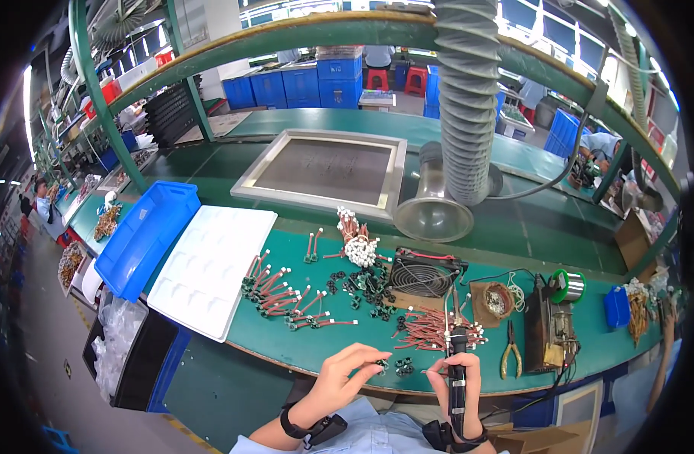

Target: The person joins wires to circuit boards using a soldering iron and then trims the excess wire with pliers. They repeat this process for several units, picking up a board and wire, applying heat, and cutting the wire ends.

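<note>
Near the front edge of the green bench, my left hand (338, 383) pinches a small green circuit board (382, 365) between thumb and fingertips. My right hand (470, 382) is wrapped round the black handle of a soldering iron (457, 349), its tip pointing away from me. Two or so small dark parts (404, 367) lie on the bench between my hands. Just beyond the iron is a heap of red wires (431, 328) with white ends. Farther back sit a pile of small green boards (368, 284) and a bundle of white-connector wires (360, 248).
Wired boards (275, 295) lie in rows beside a white tray (214, 265) and a blue bin (146, 234). A black fan (426, 274), pliers (511, 352), a solder spool (567, 286) and a soldering station (547, 325) stand right. An exhaust hose (468, 106) hangs above.
</note>
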`<state>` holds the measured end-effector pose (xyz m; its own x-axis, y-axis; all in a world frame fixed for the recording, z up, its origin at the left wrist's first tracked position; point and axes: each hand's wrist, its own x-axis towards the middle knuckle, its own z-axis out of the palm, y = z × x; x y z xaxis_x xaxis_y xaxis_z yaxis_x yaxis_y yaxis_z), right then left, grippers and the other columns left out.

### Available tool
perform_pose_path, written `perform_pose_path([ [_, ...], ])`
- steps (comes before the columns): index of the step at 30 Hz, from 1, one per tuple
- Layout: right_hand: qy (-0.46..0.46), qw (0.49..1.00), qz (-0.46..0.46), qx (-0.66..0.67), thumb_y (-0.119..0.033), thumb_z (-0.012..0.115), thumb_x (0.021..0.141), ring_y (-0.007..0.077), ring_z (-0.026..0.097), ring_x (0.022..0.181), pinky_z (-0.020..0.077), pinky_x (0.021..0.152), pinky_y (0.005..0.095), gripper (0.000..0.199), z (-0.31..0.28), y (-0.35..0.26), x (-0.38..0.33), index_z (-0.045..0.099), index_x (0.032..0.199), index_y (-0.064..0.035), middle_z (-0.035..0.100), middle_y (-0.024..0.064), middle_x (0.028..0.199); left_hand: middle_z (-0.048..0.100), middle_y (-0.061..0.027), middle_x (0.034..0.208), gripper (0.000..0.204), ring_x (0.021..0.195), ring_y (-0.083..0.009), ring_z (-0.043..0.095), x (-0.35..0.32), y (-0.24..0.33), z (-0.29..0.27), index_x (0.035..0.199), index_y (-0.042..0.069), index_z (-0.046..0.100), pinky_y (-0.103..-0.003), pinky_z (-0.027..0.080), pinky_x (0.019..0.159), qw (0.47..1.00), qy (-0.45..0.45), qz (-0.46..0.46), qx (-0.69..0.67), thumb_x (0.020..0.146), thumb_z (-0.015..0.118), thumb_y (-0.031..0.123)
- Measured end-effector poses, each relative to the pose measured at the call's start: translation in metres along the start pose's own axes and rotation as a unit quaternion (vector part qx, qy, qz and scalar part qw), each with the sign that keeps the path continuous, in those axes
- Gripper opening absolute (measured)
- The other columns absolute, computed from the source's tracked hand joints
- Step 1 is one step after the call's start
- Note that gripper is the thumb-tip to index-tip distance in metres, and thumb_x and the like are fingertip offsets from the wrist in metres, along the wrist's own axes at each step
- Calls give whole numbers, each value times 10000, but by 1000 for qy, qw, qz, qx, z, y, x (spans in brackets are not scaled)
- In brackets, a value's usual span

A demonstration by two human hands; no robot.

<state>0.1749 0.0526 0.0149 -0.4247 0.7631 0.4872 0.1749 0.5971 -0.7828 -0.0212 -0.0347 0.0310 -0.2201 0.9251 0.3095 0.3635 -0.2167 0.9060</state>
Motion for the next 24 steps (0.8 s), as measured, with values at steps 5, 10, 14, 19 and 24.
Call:
perform_pose_path([
  [5, 16, 999, 14, 30, 93, 640, 746, 126, 541, 737, 437, 688, 254, 378, 35, -25, 6, 412, 996, -78, 535, 63, 820, 606, -96, 982, 243, 852, -172, 607, -14, -21, -22, 1085, -12, 596, -274, 480, 774, 971, -16, -80, -225, 845, 561, -14],
  [10, 86, 988, 78, 104, 66, 648, 752, 119, 531, 737, 427, 689, 246, 373, 62, -31, 3, 404, 994, -77, 538, 65, 821, 583, -90, 1038, 222, 907, -162, 591, -6, -43, -36, 1089, -25, 571, -281, 463, 833, 927, -62, -154, -336, 871, 534, -9],
  [14, 119, 988, 89, 50, 70, 650, 750, 121, 531, 712, 433, 659, 243, 381, 64, -29, -9, 401, 1001, -75, 523, 65, 821, 581, -92, 1042, 203, 938, -160, 581, 2, -56, -29, 1071, -29, 563, -283, 458, 842, 916, -126, -119, -362, 871, 534, -8],
  [19, 120, 986, 89, 80, 90, 649, 750, 134, 560, 695, 456, 606, 245, 389, 63, -17, -3, 405, 1010, -67, 488, 70, 851, 590, -92, 1012, 173, 942, -167, 581, 25, -51, -27, 1035, -28, 562, -285, 459, 832, 876, -154, -188, -416, 869, 545, 15],
  [24, 38, 986, 82, 141, 58, 655, 770, 138, 575, 725, 471, 636, 251, 388, 58, -22, 21, 402, 1041, -57, 522, 84, 849, 589, -105, 997, 166, 906, -186, 588, 29, -50, -21, 1022, -23, 554, -296, 466, 810, 831, -151, -256, -471, 880, 539, 62],
])
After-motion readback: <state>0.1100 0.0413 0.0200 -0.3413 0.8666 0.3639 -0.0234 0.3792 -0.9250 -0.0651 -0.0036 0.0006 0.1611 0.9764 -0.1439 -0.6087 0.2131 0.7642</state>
